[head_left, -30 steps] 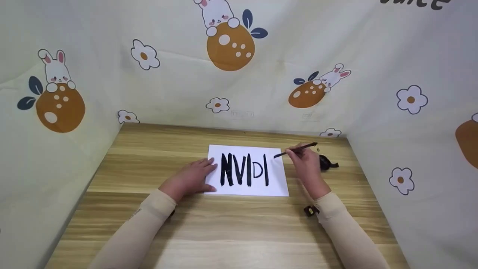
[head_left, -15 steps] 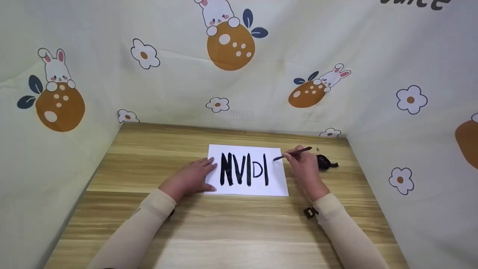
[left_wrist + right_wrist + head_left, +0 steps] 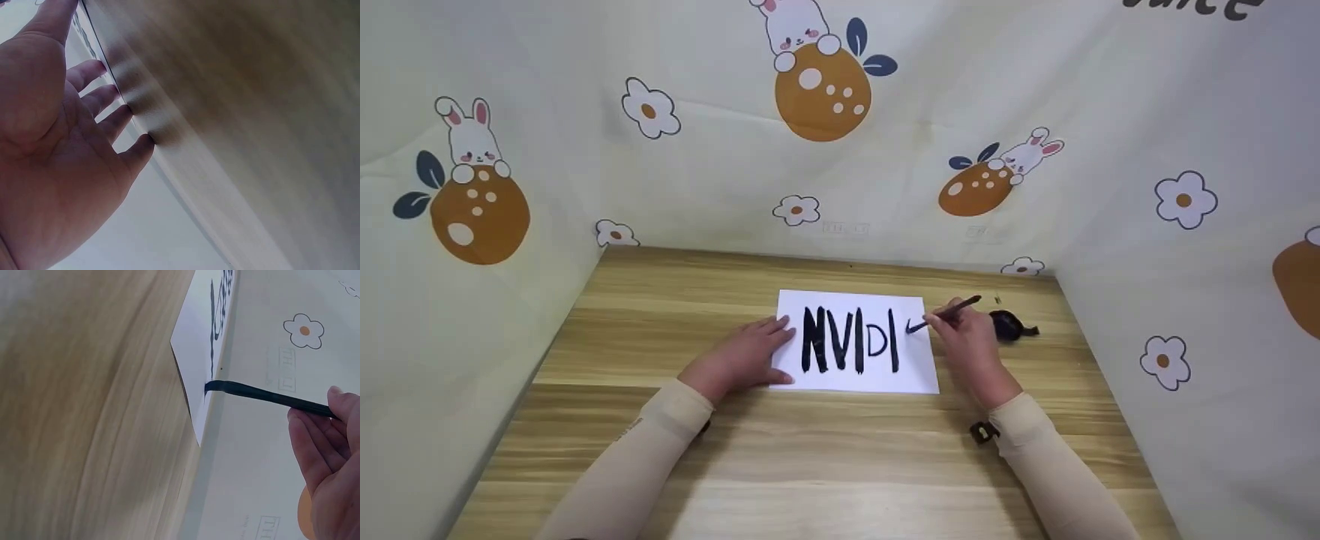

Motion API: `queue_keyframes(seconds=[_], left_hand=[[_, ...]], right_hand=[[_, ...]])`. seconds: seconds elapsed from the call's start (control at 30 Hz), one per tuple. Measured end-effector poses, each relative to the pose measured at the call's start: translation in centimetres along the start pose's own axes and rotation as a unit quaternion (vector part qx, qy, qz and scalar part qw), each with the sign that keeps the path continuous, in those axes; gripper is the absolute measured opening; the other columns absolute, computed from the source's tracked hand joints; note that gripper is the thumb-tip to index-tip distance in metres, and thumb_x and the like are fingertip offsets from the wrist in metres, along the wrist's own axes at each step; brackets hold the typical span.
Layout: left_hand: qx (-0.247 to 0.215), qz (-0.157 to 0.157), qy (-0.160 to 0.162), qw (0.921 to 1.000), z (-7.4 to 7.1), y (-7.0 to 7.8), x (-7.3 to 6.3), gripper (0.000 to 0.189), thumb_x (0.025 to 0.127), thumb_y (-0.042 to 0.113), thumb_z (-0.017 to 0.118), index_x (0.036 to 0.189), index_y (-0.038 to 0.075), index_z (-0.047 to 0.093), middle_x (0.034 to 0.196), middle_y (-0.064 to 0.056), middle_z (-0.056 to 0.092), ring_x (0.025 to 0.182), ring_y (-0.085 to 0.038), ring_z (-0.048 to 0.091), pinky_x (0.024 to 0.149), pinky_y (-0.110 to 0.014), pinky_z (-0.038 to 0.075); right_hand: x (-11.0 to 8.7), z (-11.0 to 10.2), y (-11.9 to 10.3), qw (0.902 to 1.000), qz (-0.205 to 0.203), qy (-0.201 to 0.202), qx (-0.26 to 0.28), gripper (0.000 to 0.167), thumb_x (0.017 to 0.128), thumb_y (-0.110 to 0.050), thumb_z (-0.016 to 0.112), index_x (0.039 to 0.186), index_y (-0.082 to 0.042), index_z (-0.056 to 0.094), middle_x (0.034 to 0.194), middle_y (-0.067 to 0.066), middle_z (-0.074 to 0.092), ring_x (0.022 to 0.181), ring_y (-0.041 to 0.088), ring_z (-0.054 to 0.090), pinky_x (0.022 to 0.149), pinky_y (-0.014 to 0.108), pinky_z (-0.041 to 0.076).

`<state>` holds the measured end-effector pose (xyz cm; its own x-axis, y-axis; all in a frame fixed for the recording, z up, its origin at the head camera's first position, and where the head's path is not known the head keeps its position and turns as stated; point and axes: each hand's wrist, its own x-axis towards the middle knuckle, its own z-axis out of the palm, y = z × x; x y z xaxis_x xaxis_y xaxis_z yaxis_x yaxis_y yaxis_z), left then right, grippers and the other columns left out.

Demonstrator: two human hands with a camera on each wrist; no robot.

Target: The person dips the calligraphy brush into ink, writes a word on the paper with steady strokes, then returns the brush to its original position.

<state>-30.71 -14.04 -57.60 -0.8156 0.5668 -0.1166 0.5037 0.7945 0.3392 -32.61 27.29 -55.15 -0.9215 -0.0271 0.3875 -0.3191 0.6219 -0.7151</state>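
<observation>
A white sheet of paper (image 3: 825, 381) lies on the table, with black letters reading NVIDI. My left hand (image 3: 739, 352) rests on its left edge, fingers spread; in the left wrist view the fingertips (image 3: 147, 140) touch down along the edge. My right hand (image 3: 966, 337) pinches a dark paintbrush (image 3: 960, 307) between thumb and fingers, handle tilted up to the right. In the right wrist view the brush (image 3: 261, 395) has its black tip bent against the paper, right of the last letter. A short dark stroke shows at the tip.
A small round black dish (image 3: 1008, 325) with a short stub stands just beyond my right hand, partly hidden by it. The wooden table (image 3: 825, 465) is bordered by a pale cloth backdrop (image 3: 720, 172) printed with rabbits, oranges and flowers.
My right hand and the brush have moved slightly down and left, the tip lowering along the paper's right part, where a short dark stroke now shows. My left hand has stayed still.
</observation>
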Motion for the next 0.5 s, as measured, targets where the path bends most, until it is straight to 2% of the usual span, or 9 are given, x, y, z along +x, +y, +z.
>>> queue_keyframes(seconds=[0.17,0.5], left_hand=[[0.001,-0.001,0.000,1.0000,0.1,-0.2,0.0,0.098,0.098,0.059,0.078,0.170,0.003,0.041,0.180,-0.020,0.028,0.164,-0.046,0.028,0.131,-0.068,0.025],[0.001,-0.006,-0.005,1.0000,0.1,-0.1,0.1,0.099,0.099,0.061,0.077,0.171,0.005,0.038,0.181,-0.018,0.025,0.165,-0.045,0.025,0.132,-0.067,0.022]], right_hand=[[-0.2,-0.1,-0.3,0.9999,-0.010,0.000,-0.012,0.013,0.097,-0.020,0.088,0.093,-0.010,0.082,0.086,0.003,0.082,0.076,0.019,0.074,0.068,0.028,0.059],[-1.0,-0.4,-1.3,0.9995,0.009,-0.028,-0.013,0.016,0.096,-0.021,0.089,0.092,-0.010,0.079,0.086,0.004,0.081,0.077,0.019,0.074,0.068,0.031,0.060]])
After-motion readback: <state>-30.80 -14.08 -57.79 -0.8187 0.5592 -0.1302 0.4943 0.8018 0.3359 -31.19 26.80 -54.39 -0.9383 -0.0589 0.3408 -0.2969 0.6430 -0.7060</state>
